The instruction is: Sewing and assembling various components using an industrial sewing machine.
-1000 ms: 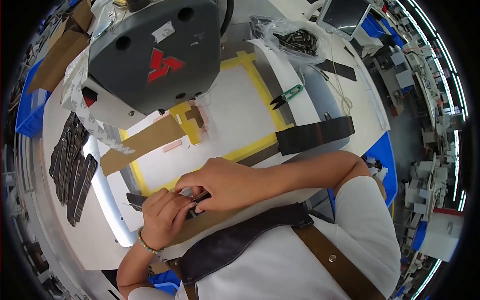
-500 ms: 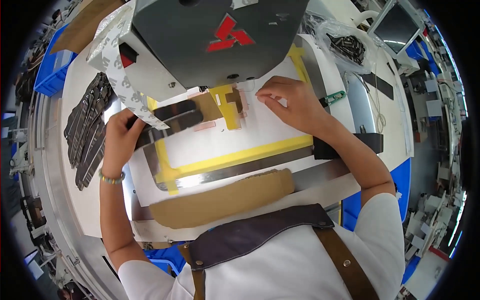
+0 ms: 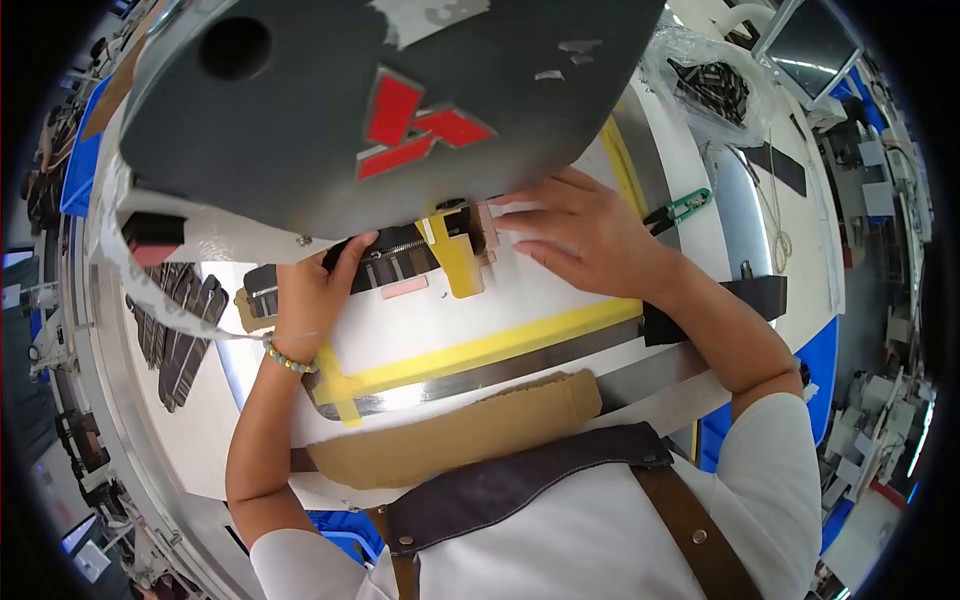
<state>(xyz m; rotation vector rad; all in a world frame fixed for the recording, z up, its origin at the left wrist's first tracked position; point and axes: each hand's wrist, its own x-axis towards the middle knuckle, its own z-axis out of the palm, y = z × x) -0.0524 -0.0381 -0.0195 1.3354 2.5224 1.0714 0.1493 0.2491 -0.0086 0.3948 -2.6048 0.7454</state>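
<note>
A dark strip with a metal zipper [image 3: 410,262] lies across the white work plate [image 3: 540,282], partly beneath a yellow guide piece [image 3: 458,262]. Around its left part is my left hand [image 3: 315,295], thumb pressed on top and fingers mostly hidden under the grey machine head [image 3: 290,110]. My right hand [image 3: 600,235] hovers at the guide's right side with its fingers apart. Its fingertips come close to a small pinkish block [image 3: 487,228]; I cannot tell whether they touch it. Another pinkish block [image 3: 405,288] sits along the strip's near edge.
Several dark strips [image 3: 180,335] are piled at the left. Toward the right lie green-handled snips [image 3: 690,205], a black block [image 3: 720,308] and a clear bag of dark pieces [image 3: 710,90]. Yellow tape [image 3: 490,337] borders the plate, with brown cardboard [image 3: 460,430] along the near edge.
My left hand has moved right, bringing the dark zippered strip under the yellow guide. The right hand's fingers have spread near the guide. The machine head looks larger as the view shifts.
</note>
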